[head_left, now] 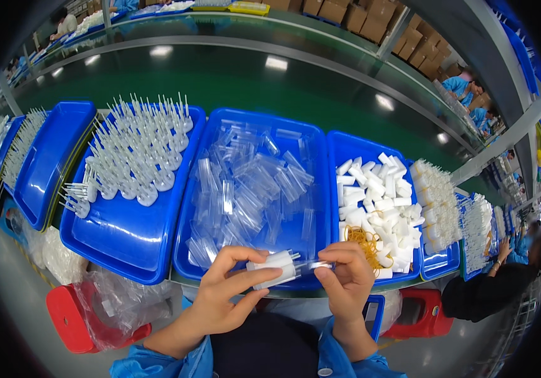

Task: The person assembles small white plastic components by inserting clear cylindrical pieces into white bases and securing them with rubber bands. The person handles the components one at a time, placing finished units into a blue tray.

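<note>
My left hand [226,293] is closed around a few white cylindrical plastic parts [271,269] with thin pale prongs pointing right. Close beside them, my right hand [350,277] pinches a small white piece [321,265] between thumb and fingers. A thin clear stem seems to run from that piece toward the white parts; whether they touch, I cannot tell. Both hands are over the front edge of a blue tray [189,208] of clear plastic sleeves [245,189]. Right of it, another blue tray [339,143] bears white cylinders [377,189] and yellow-brown rubber bands [363,244].
On the left, a blue tray [113,242] holds upright white parts with thin stems [138,151]. Beyond the trays runs a green conveyor belt [220,79]. Red stools [69,318] stand below. A person in dark clothing [491,286] sits at the right.
</note>
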A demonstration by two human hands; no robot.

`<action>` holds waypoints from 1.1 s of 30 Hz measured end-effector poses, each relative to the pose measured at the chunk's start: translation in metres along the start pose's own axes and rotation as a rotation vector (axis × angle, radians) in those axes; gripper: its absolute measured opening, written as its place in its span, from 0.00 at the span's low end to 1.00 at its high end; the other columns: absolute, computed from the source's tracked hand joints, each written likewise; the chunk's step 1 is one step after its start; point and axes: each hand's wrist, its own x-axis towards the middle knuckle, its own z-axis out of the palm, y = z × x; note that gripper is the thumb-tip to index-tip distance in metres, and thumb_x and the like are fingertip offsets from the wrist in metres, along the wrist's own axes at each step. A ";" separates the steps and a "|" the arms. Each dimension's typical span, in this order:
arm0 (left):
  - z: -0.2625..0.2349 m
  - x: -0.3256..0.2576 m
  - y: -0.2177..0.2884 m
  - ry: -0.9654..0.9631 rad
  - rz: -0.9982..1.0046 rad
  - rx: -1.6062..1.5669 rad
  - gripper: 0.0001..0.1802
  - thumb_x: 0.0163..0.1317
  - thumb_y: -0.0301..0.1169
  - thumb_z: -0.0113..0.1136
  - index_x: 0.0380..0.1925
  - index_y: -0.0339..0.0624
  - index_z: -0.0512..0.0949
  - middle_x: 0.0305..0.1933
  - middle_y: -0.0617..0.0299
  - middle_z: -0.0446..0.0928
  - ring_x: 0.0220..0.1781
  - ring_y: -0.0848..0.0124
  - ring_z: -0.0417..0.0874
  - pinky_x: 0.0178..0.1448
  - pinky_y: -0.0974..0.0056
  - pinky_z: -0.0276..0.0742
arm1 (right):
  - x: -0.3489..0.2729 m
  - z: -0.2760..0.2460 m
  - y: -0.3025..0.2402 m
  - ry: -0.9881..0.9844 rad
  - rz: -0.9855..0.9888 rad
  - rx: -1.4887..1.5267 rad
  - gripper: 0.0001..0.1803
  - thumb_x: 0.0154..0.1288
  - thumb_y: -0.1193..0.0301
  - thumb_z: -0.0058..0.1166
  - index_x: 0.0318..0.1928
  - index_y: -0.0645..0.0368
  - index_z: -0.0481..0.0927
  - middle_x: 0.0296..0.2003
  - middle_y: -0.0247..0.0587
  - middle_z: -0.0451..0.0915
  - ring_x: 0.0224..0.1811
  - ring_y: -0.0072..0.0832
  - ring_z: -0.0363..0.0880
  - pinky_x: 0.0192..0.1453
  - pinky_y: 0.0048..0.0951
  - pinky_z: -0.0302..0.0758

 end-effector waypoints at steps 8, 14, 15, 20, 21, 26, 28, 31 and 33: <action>0.002 0.001 -0.003 -0.011 0.032 0.016 0.21 0.53 0.16 0.67 0.49 0.38 0.83 0.55 0.51 0.71 0.60 0.54 0.78 0.61 0.57 0.78 | 0.004 -0.003 0.002 -0.067 0.273 0.171 0.19 0.58 0.85 0.63 0.50 0.69 0.76 0.48 0.49 0.78 0.41 0.27 0.80 0.48 0.24 0.77; 0.020 -0.001 -0.012 0.175 0.124 0.115 0.24 0.51 0.17 0.71 0.51 0.34 0.80 0.52 0.47 0.74 0.56 0.52 0.81 0.53 0.60 0.83 | -0.004 0.020 0.000 0.093 0.136 0.085 0.35 0.54 0.75 0.71 0.59 0.68 0.68 0.55 0.53 0.72 0.54 0.33 0.75 0.58 0.35 0.73; 0.021 0.000 -0.015 0.203 0.165 0.160 0.24 0.50 0.18 0.72 0.50 0.33 0.79 0.52 0.47 0.74 0.56 0.52 0.82 0.54 0.59 0.83 | -0.005 0.027 -0.003 0.110 0.061 -0.101 0.39 0.51 0.71 0.73 0.60 0.67 0.67 0.56 0.53 0.69 0.56 0.36 0.72 0.61 0.38 0.70; 0.034 0.002 -0.020 0.334 0.308 0.317 0.25 0.48 0.19 0.74 0.48 0.32 0.80 0.50 0.48 0.77 0.54 0.53 0.83 0.55 0.59 0.83 | -0.003 0.041 -0.008 0.098 -0.099 -0.548 0.55 0.38 0.56 0.80 0.64 0.66 0.63 0.55 0.53 0.60 0.60 0.45 0.60 0.63 0.46 0.59; 0.036 0.003 -0.021 0.355 0.324 0.327 0.24 0.47 0.18 0.73 0.48 0.31 0.81 0.51 0.48 0.77 0.54 0.54 0.83 0.55 0.60 0.83 | -0.002 0.040 -0.008 0.084 -0.098 -0.585 0.54 0.38 0.57 0.80 0.64 0.66 0.64 0.55 0.53 0.60 0.59 0.45 0.60 0.62 0.45 0.60; 0.036 0.006 -0.018 0.341 0.332 0.323 0.24 0.48 0.18 0.74 0.48 0.30 0.80 0.49 0.48 0.77 0.53 0.52 0.84 0.54 0.59 0.84 | -0.006 0.046 -0.008 0.139 -0.218 -0.761 0.42 0.40 0.54 0.74 0.56 0.62 0.75 0.39 0.39 0.72 0.48 0.34 0.70 0.57 0.42 0.61; 0.038 0.006 -0.019 0.334 0.330 0.304 0.24 0.48 0.19 0.75 0.48 0.30 0.80 0.48 0.48 0.77 0.53 0.52 0.84 0.54 0.59 0.85 | -0.005 0.045 -0.006 0.168 -0.297 -0.809 0.40 0.41 0.54 0.72 0.55 0.61 0.77 0.34 0.34 0.74 0.44 0.32 0.72 0.58 0.42 0.60; 0.035 0.006 -0.025 0.348 0.340 0.339 0.25 0.48 0.19 0.74 0.49 0.29 0.80 0.49 0.47 0.77 0.53 0.51 0.84 0.53 0.60 0.84 | 0.002 0.043 -0.004 0.104 -0.329 -0.743 0.37 0.44 0.55 0.72 0.54 0.60 0.78 0.35 0.33 0.77 0.44 0.32 0.73 0.59 0.43 0.58; 0.023 0.008 -0.019 0.359 0.302 0.408 0.26 0.53 0.21 0.71 0.53 0.29 0.77 0.49 0.46 0.77 0.55 0.52 0.82 0.53 0.59 0.84 | 0.019 0.029 -0.003 0.039 -0.310 -0.627 0.34 0.46 0.55 0.71 0.53 0.60 0.79 0.36 0.33 0.78 0.45 0.33 0.73 0.59 0.43 0.58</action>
